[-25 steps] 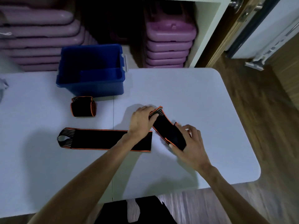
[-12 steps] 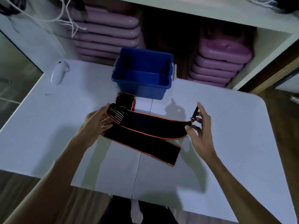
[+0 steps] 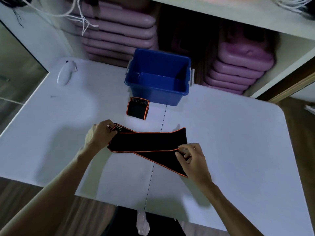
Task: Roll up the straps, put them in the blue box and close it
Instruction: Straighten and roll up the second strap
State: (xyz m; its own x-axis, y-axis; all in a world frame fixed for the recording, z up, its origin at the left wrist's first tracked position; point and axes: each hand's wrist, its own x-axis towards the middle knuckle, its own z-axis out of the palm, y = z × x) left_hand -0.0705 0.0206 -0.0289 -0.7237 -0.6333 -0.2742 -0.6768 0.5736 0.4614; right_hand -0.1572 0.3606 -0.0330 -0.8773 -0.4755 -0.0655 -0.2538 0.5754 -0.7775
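Note:
Two long black straps with orange edging (image 3: 150,142) lie crossed on the white table (image 3: 238,142), one over the other. My left hand (image 3: 100,135) pinches their striped left ends. My right hand (image 3: 192,157) grips an end of a strap at the right. A rolled-up black and orange strap (image 3: 137,109) sits just in front of the open blue box (image 3: 158,77), which stands at the table's far edge. The box looks empty. No lid is in view.
A white mouse-like device (image 3: 65,72) lies at the table's far left corner. Stacks of pink cases (image 3: 238,65) fill the shelf behind the box. White cables (image 3: 73,14) hang at the top left. Wooden floor shows on both sides of the table.
The view shifted left. Both hands moved from one strap at the right to holding the two crossed straps by their ends. My right hand dropped lower onto the strap's end.

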